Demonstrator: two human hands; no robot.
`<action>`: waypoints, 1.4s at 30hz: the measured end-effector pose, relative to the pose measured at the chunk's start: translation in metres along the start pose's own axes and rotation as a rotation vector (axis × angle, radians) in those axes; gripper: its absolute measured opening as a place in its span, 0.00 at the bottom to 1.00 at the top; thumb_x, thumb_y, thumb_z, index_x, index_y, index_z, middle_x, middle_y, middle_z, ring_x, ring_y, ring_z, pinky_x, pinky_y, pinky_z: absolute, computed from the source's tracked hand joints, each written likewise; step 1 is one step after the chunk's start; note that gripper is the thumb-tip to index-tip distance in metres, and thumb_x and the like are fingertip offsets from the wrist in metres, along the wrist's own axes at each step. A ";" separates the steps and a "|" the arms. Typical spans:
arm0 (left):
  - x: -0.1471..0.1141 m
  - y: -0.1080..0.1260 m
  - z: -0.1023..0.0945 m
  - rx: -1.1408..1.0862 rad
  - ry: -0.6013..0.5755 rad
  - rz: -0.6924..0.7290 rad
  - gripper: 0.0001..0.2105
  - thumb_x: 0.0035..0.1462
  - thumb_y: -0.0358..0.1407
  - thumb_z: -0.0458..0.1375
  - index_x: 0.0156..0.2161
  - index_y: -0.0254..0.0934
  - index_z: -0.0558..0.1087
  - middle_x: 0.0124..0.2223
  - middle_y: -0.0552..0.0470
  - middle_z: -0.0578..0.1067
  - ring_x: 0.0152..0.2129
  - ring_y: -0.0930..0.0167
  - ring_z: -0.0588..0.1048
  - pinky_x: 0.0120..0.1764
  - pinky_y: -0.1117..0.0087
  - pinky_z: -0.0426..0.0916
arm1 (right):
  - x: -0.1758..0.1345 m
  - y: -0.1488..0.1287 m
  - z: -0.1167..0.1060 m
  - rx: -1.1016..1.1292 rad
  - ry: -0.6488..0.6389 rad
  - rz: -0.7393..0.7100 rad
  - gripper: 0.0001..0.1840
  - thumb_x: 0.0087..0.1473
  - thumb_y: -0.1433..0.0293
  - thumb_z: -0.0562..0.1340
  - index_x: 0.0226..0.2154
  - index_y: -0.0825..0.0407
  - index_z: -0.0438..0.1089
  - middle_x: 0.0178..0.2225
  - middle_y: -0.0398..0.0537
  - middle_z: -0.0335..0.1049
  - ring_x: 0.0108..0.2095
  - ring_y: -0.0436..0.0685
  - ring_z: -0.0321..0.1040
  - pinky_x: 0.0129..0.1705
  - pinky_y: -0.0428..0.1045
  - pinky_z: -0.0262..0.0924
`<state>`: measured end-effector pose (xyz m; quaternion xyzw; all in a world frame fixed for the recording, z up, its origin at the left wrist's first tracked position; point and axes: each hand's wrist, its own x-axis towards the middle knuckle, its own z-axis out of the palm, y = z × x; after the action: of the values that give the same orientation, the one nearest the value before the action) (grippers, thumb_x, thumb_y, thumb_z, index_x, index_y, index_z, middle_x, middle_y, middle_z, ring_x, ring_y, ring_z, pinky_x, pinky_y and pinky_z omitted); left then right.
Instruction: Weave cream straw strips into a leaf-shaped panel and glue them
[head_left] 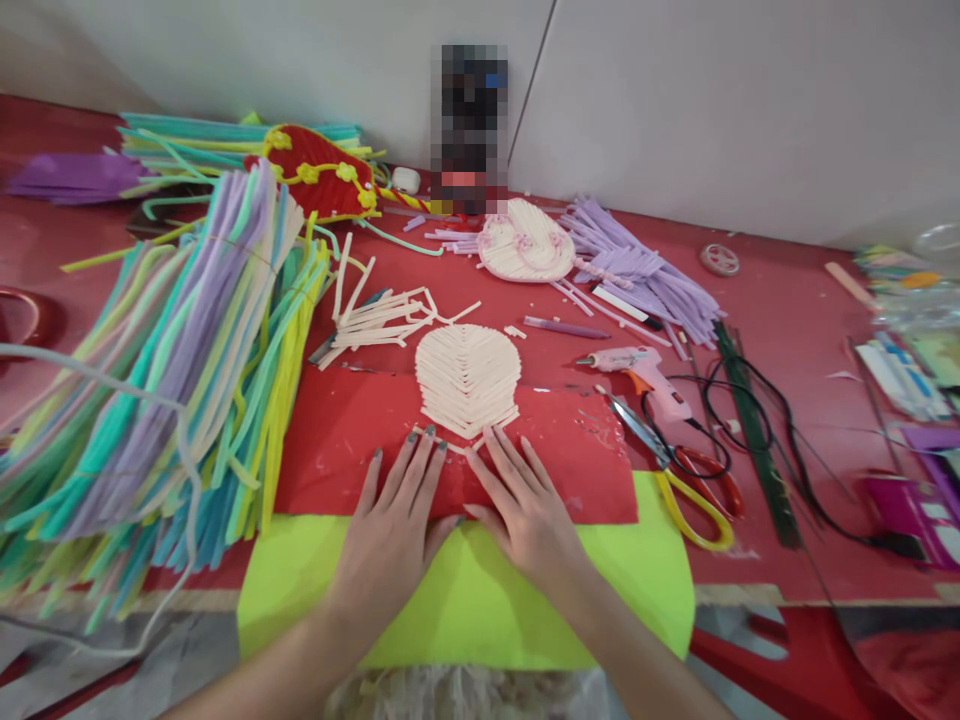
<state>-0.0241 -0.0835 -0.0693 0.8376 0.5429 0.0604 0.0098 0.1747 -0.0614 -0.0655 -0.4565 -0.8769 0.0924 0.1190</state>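
Note:
A cream, leaf-shaped panel (466, 375) of short pipe cleaner pieces, laid in slanting rows, lies on a red sheet (322, 470). Just below its lower edge, a thin bent cream pipe cleaner strip (450, 445) rests on the sheet. My left hand (401, 500) lies flat with fingers extended, its fingertips touching the strip's left part. On the other side my right hand (525, 500) is also flat and open, fingertips at the strip's right part. Beneath both wrists spreads a yellow-green mat (480, 610). Cut cream pipe cleaners (382, 320) are piled at the upper left of the panel.
Bundled coloured pipe cleaners (150, 400) fill the left side. A pink glue gun (641, 378) with a black cord and scissors (705, 505) lie right. Behind are a red fan (322, 175), a cream fan (525, 240), purple pipe cleaners (652, 260) and a blurred upright object (470, 125).

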 end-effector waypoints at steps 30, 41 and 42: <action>0.007 -0.002 -0.004 -0.078 0.060 -0.040 0.25 0.64 0.39 0.50 0.63 0.30 0.58 0.65 0.37 0.59 0.63 0.56 0.57 0.62 0.46 0.50 | -0.001 -0.002 0.001 0.014 0.029 0.012 0.31 0.63 0.68 0.54 0.65 0.55 0.48 0.66 0.56 0.47 0.67 0.60 0.43 0.65 0.62 0.49; 0.045 -0.046 -0.028 -0.198 0.047 0.157 0.14 0.62 0.29 0.50 0.50 0.39 0.72 0.51 0.44 0.72 0.45 0.62 0.71 0.47 0.58 0.68 | 0.026 0.030 -0.023 0.195 0.214 0.093 0.16 0.61 0.74 0.56 0.48 0.45 0.73 0.42 0.48 0.73 0.43 0.56 0.69 0.47 0.53 0.67; 0.051 -0.049 -0.030 -0.186 0.034 0.214 0.14 0.62 0.29 0.50 0.49 0.38 0.73 0.50 0.44 0.72 0.43 0.62 0.71 0.44 0.59 0.68 | 0.031 0.033 -0.025 0.217 0.190 0.073 0.15 0.61 0.74 0.57 0.47 0.46 0.73 0.41 0.48 0.73 0.42 0.56 0.69 0.45 0.53 0.67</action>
<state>-0.0516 -0.0180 -0.0390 0.8850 0.4427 0.1253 0.0716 0.1905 -0.0164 -0.0468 -0.4792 -0.8293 0.1475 0.2466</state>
